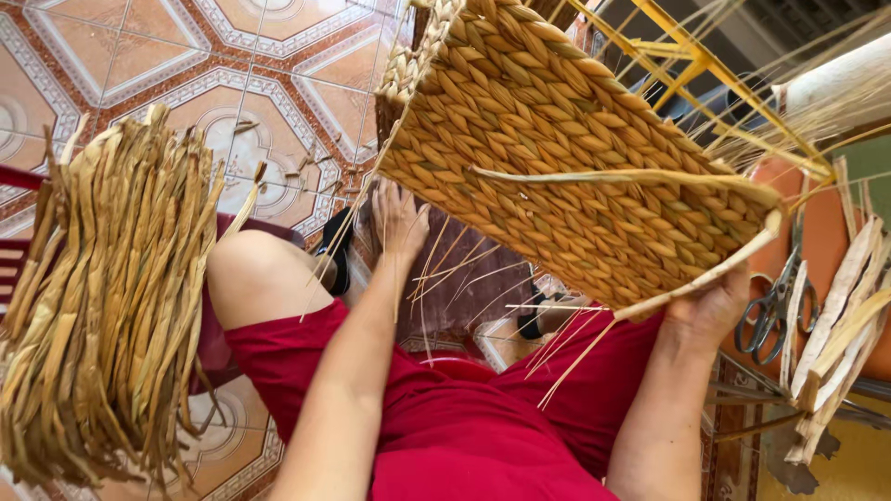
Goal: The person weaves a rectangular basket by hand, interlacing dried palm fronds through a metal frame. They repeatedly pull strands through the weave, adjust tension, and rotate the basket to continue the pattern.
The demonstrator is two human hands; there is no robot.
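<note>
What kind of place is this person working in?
Probably a home or small workshop where baskets are woven by hand. A half-woven straw basket rests on the lap, a thick bundle of dried fibre strips hangs beside it, scissors lie close by, and the floor is patterned tile.

Matt, rough plaited-straw basket [557, 158]; glossy ceramic floor tiles [186, 56]; metal scissors [775, 311].

Home weaving spot (patterned floor tiles [232, 83], dried-fibre bundle [102, 306])

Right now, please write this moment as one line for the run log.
left hand: under woven basket edge | right hand: grips basket corner, loose strand | bundle of dried strips: beside | scissors: idle
</note>
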